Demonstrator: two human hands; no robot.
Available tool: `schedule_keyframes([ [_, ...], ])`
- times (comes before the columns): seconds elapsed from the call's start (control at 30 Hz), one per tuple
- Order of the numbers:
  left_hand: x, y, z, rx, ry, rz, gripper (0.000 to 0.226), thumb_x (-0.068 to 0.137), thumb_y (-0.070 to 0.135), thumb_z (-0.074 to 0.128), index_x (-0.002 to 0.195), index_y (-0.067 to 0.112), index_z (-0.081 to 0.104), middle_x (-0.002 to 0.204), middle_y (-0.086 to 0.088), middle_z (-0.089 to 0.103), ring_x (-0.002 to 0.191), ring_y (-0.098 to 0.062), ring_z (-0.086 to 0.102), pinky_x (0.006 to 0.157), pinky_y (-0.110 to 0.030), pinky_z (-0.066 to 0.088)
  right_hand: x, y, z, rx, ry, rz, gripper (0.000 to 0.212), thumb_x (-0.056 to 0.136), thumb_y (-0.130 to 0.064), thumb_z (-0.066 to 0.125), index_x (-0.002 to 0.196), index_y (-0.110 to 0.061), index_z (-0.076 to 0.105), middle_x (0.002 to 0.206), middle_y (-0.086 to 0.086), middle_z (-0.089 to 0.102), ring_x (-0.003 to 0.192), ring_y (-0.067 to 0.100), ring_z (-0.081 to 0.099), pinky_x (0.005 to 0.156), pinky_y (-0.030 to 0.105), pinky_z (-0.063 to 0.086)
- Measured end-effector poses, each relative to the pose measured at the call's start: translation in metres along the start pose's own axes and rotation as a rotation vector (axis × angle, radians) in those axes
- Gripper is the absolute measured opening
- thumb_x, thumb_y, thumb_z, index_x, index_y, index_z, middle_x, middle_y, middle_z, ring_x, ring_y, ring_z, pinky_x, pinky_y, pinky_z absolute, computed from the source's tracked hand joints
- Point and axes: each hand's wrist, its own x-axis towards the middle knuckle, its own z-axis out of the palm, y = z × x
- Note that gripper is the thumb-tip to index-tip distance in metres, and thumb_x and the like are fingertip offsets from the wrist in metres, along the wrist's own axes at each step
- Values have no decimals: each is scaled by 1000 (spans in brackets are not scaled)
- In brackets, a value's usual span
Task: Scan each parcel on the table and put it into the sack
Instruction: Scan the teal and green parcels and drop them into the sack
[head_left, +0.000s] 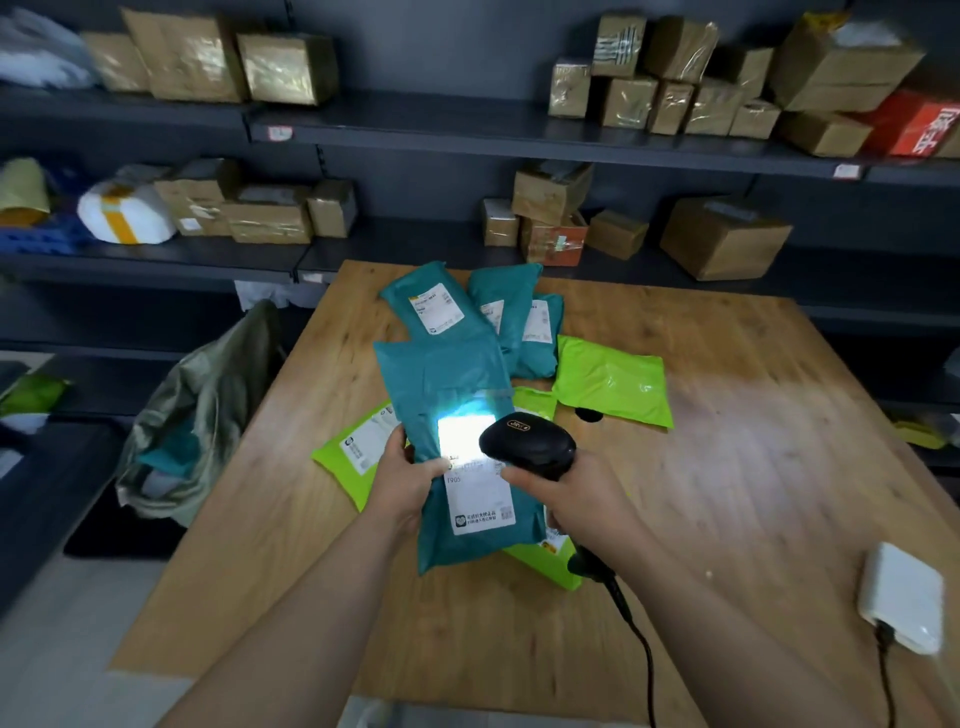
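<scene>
Currently on: the scan step, I'd say. The scanner light is landing right on the label, so this parcel isn't bagged yet.
Parcel in hand: flat teal plastic mailer (457, 379), held up over the pile in the middle of the worktop, label side facing up.
Left: left hand (410, 483) grips the mailer's left edge, thumb on top next to the label.
Right: right hand (566, 499) is wrapped round the grip of a chunky black handheld barcode scanner (527, 441). Its head points down at the white paper shipping label (480, 499), and its cable trails back toward the near edge.
Next move: my guess is that once it reads, the mailer swings left and drops into the sack. It's floppy film, so it'll probably sag from a one-edge grip. It has to clear the worktop's left edge and actually hit the opening.
Sack: slouchy olive-grey woven sack (202, 395) just off the left side of the worktop, mouth open. Looks like something teal is already in there.
Left to do: more teal mailers at the back (426, 301), plus glossy lime-green plastic mailers (610, 382) to the right and underneath. They're all thin, soft, crinkly-looking pouches, overlapping each other.
Worktop: knotty wooden worktop (753, 467), matte grain.
Other stuff: smooth white rounded-corner box (904, 597) with a black cable at the near right. Behind it all are dark metal shelves (441, 124) holding taped brown cardboard boxes (722, 239).
</scene>
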Motion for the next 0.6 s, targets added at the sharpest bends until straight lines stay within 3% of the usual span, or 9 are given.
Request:
schedule_keyframes([
  [0.13,-8,-6,3,-51,13,1,58,79,-21,54,111,27,53,100,-6,68,82,-24,68,58,-32,56,-14,-2,-4,3,-7,31,31,76,-40,79,66,-15,64,37,-6,48,34,9,46,40,23,38],
  [0.4,-5,-13,-5,-75,37,-5,59,79,-21,57,121,21,50,104,-4,68,85,-21,69,55,-29,56,-24,-9,-15,26,1,41,27,76,-44,78,70,-20,67,38,-5,49,36,11,45,40,23,36],
  [0.6,3,-21,-11,-54,39,-18,61,80,-19,58,120,27,51,110,-3,67,94,-23,68,63,-35,57,-27,-11,-22,54,-31,47,32,74,-47,78,78,-17,69,41,-2,49,38,14,46,40,25,38],
])
